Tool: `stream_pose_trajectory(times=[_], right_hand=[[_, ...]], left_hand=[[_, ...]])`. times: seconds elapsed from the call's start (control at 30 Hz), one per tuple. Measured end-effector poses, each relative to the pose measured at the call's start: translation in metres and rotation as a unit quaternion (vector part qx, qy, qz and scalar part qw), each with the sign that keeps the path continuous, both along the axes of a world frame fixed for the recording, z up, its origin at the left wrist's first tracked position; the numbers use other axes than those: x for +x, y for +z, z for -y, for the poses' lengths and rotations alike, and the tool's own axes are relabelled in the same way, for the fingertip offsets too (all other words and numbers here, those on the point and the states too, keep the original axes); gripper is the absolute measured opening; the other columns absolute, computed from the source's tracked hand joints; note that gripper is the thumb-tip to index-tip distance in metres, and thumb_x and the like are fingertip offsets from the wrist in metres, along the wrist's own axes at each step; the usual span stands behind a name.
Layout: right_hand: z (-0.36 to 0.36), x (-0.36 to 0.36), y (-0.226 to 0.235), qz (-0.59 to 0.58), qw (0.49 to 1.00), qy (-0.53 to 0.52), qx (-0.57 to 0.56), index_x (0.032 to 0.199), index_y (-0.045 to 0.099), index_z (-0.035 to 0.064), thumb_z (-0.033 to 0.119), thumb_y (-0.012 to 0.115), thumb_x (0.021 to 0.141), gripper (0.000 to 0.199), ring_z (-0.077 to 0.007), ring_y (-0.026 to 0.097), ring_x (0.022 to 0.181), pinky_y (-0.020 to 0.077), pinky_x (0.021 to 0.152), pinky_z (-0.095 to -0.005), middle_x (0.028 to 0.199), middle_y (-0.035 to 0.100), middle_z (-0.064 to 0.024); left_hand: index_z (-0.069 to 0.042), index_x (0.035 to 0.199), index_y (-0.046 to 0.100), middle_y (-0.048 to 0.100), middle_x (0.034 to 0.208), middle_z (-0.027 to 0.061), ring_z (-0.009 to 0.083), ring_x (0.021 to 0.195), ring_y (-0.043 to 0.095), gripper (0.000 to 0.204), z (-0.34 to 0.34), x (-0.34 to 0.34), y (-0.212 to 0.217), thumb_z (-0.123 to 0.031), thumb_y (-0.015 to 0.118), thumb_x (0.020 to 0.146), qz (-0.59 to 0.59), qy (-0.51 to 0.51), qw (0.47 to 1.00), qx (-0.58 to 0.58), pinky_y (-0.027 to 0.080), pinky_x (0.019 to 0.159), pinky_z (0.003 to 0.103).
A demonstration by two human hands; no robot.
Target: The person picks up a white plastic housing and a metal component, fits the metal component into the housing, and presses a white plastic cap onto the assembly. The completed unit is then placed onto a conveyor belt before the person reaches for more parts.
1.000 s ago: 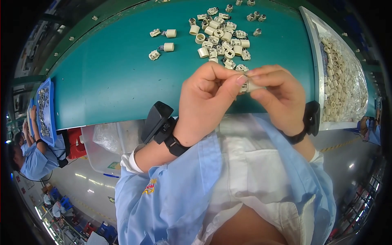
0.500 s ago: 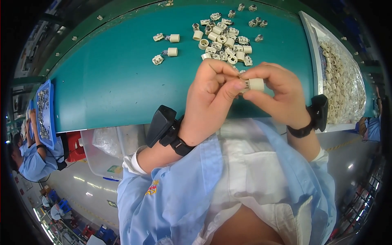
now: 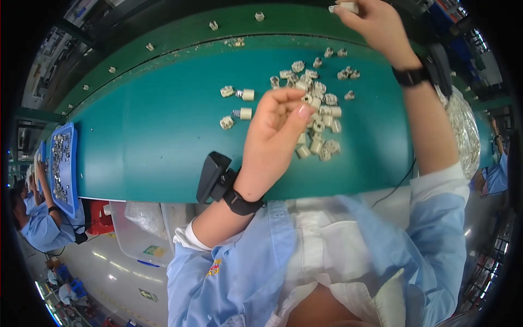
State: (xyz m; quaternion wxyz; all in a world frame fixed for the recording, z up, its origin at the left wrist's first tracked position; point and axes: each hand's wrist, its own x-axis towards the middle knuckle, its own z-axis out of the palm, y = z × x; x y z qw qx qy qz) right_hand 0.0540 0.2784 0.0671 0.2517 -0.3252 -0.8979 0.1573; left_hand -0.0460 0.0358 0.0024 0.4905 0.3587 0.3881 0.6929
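My left hand (image 3: 278,122) is over the near side of a loose pile of cream plastic parts (image 3: 318,126). Its thumb and forefinger close on a small cream plastic part (image 3: 314,102), partly hidden by the fingertips. Far right, my right hand (image 3: 376,24) reaches past the teal work surface to the dark green strip at the back, pinching a cream cylindrical part (image 3: 347,7) at the picture's upper edge. The pile mixes round caps with blocky pieces that show metal bits.
Two cream caps with metal ends (image 3: 246,113) and two blocky pieces (image 3: 226,122) lie left of the pile. Several small pieces are spaced along the green strip (image 3: 180,35). A blue tray of small parts (image 3: 73,163) stands far left, near another person. Clear plastic wrapping (image 3: 463,128) is at right.
My hands have parted. The right carried the cream cylindrical part forward to the far strip; the left went to the pile and took a small cream part. The view has shifted.
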Motion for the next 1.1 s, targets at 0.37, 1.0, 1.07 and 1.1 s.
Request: stream_pose_trajectory(times=[0.37,1.0,1.07,1.1], right_hand=[[-0.142,-0.046,-0.084,0.176,0.983,-0.048,-0.004,0.086,0.058,-0.0001,0.032,0.063,0.068,0.037,-0.0284,0.058,0.071,0.0455,0.065,-0.0339,0.078,0.06,-0.0155],[-0.087,-0.135,-0.078,0.135,0.974,0.166,0.072,0.1,0.054,0.0029,0.029,0.06,0.074,0.037,-0.0209,0.056,0.073,0.0443,0.065,-0.0306,0.076,0.058,-0.0094],[-0.078,-0.144,-0.078,0.19,0.966,0.168,0.05,0.089,0.058,0.0016,0.025,0.061,0.072,0.03,-0.0244,0.057,0.075,0.0447,0.068,-0.0342,0.076,0.059,-0.0122],[-0.077,-0.144,-0.076,0.19,0.965,0.172,0.049,0.089,0.058,0.0016,0.025,0.061,0.072,0.03,-0.0244,0.057,0.075,0.0447,0.068,-0.0342,0.076,0.059,-0.0122]], left_hand=[[-0.002,0.097,0.048,0.054,0.086,0.0034,0.0084,0.079,0.052,0.013,0.006,-0.013,-0.018,-0.005,0.048,0.084,-0.065,0.053,0.994,-0.065,0.042,0.071,0.021],[-0.001,0.096,0.047,0.053,0.086,0.0032,0.0083,0.078,0.051,0.012,0.001,-0.016,-0.02,-0.004,0.048,0.084,-0.053,0.047,0.995,-0.076,0.041,0.07,0.021],[-0.001,0.096,0.047,0.053,0.086,0.003,0.0082,0.078,0.051,0.012,0.001,-0.017,-0.02,-0.004,0.048,0.084,-0.049,0.063,0.994,-0.08,0.041,0.07,0.021],[-0.001,0.096,0.047,0.053,0.086,0.0029,0.008,0.078,0.051,0.012,0.0,-0.017,-0.019,-0.004,0.048,0.084,-0.046,0.051,0.995,-0.079,0.041,0.07,0.021]])
